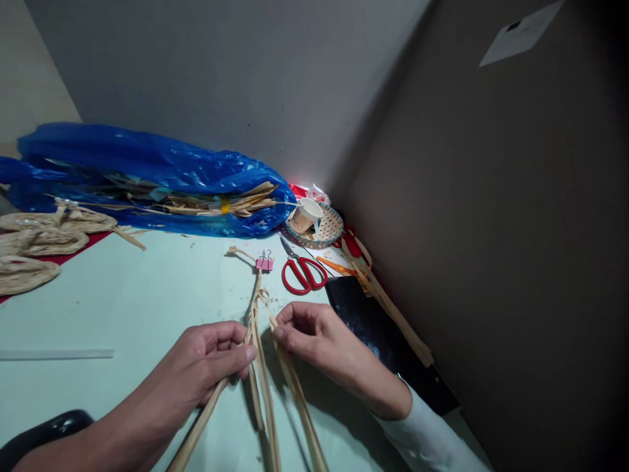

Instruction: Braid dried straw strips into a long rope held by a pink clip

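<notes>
A pink binder clip (264,263) grips the top of a bundle of pale dried plant-fibre strips (264,387), which fan out towards me over the table. Just below the clip the strips are twisted together, with a small loop beside the twist. My left hand (211,360) is closed, pinching the left strip between thumb and fingers. On the other side, my right hand (314,334) pinches the right strip and holds it apart from the rest. Middle strips hang loose between both hands.
Red-handled scissors (305,274) lie beyond my right hand. Behind them a paper cup (308,213) sits in a woven basket (331,226). A blue plastic bag (162,157) of strips lies along the wall. Braided coils (49,239) are at left; a black flat object (363,321) is at right.
</notes>
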Motion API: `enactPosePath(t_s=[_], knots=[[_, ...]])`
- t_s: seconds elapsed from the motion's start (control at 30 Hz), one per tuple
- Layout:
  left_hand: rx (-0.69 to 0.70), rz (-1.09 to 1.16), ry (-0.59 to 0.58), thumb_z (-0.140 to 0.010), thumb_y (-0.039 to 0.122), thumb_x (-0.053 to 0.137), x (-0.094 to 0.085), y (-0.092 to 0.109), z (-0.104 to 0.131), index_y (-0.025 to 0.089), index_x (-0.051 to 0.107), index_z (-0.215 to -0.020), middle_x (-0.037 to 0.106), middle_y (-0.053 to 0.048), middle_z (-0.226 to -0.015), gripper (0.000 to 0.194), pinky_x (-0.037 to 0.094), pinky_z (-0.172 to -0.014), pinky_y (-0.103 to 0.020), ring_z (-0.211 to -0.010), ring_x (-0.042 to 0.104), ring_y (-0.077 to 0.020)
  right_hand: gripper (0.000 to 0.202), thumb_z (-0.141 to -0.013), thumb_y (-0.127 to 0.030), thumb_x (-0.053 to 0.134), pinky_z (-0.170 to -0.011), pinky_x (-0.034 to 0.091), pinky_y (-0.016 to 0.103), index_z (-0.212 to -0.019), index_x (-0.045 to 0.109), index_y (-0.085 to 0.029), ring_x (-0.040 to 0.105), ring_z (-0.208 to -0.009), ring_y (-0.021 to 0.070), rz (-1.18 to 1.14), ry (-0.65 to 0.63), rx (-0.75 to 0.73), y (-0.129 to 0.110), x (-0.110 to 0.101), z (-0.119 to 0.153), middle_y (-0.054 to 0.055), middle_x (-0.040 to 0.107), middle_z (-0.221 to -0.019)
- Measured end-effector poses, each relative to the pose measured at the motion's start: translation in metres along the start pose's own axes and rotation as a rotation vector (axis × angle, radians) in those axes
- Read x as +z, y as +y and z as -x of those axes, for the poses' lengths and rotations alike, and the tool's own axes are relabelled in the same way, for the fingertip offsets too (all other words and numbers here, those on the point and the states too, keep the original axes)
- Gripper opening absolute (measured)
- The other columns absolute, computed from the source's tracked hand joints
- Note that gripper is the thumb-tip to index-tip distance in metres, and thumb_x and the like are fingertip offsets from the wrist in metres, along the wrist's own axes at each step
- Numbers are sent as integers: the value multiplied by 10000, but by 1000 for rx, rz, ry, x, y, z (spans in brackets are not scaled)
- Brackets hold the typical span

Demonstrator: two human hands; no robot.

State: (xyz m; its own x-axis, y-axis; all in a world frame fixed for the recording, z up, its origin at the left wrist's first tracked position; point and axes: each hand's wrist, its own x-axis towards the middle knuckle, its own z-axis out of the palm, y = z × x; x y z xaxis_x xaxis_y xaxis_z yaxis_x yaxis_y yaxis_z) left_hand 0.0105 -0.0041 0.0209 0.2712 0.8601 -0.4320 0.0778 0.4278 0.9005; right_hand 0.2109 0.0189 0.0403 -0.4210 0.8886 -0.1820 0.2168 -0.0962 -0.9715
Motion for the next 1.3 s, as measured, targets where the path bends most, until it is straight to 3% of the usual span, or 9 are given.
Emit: enactPosePath(t_s=[0.13, 0.33, 0.47, 0.57, 0.67, 0.77, 0.9, 1.13, 1.3], knots=[[10, -27, 18, -710, 464, 759, 1, 3, 2, 219, 570, -679, 518, 65, -620, 310, 153, -570, -281, -584, 291, -129, 285, -913, -443, 614, -590, 343, 245, -889, 637, -160, 458, -640, 127, 294, 126, -113, -14, -33, 10, -4, 562, -742], [63, -59, -40, -742, 472, 728, -3, -2, -5, 215, 577, -680, 548, 53, -632, 304, 250, -626, -298, -635, 367, -152, 203, -932, -228, 498, -613, 338, 313, -849, 671, -161, 554, -642, 210, 1134, 795, -54, -17, -108, 27, 84, 654, -758], [93, -40, 6, -712, 441, 732, 1, 1, -1, 215, 583, -653, 539, 62, -605, 277, 259, -634, -299, -635, 375, -151, 250, -926, -200, 548, -680, 408, 352, -1081, 708, -86, 632, -812, 290, 1248, 934, -100, -14, -99, 24, 204, 710, -998], [89, -51, 26, -699, 448, 723, 3, 4, -1, 217, 589, -635, 514, 72, -577, 275, 239, -608, -293, -603, 357, -142, 232, -988, -258, 543, -738, 466, 316, -944, 740, -144, 659, -782, 222, 778, 610, -269, -16, -51, 14, 114, 748, -914], [103, -67, -10, -674, 456, 715, 2, 2, -6, 220, 607, -648, 531, 60, -577, 260, 284, -605, -294, -595, 399, -151, 212, -971, -354, 641, -784, 473, 276, -961, 759, -178, 678, -859, 190, 398, 182, -178, -12, 1, 2, 55, 766, -926], [144, -89, -21, -676, 426, 708, 0, -1, -11, 220, 610, -632, 525, 54, -575, 232, 317, -612, -295, -604, 425, -160, 312, -861, -437, 774, -687, 446, 259, -924, 703, -139, 616, -747, 159, 139, 179, -122, -1, 26, -11, 24, 696, -806], [136, -98, -12, -693, 406, 718, -1, -2, -10, 225, 558, -566, 462, 71, -542, 273, 273, -546, -271, -552, 365, -136, 359, -796, -446, 830, -616, 401, 239, -892, 661, -145, 519, -638, 115, -65, 180, -95, 7, 23, -20, -31, 600, -690], [24, -15, -35, -703, 514, 786, -1, -3, -9, 214, 575, -635, 357, 135, -473, 373, 98, -442, -232, -429, 160, -60, 339, -761, -399, 856, -564, 347, 232, -783, 603, -175, 439, -586, 99, -125, 87, -47, 2, 14, -10, -52, 525, -647], [-30, 9, -43, -640, 552, 822, 0, -3, -10, 212, 585, -630, 385, 123, -480, 414, 100, -430, -220, -418, 195, -52, 346, -811, -456, 798, -614, 339, 255, -787, 600, -173, 438, -654, 120, -88, 72, -74, 1, 21, -3, -33, 527, -700]])
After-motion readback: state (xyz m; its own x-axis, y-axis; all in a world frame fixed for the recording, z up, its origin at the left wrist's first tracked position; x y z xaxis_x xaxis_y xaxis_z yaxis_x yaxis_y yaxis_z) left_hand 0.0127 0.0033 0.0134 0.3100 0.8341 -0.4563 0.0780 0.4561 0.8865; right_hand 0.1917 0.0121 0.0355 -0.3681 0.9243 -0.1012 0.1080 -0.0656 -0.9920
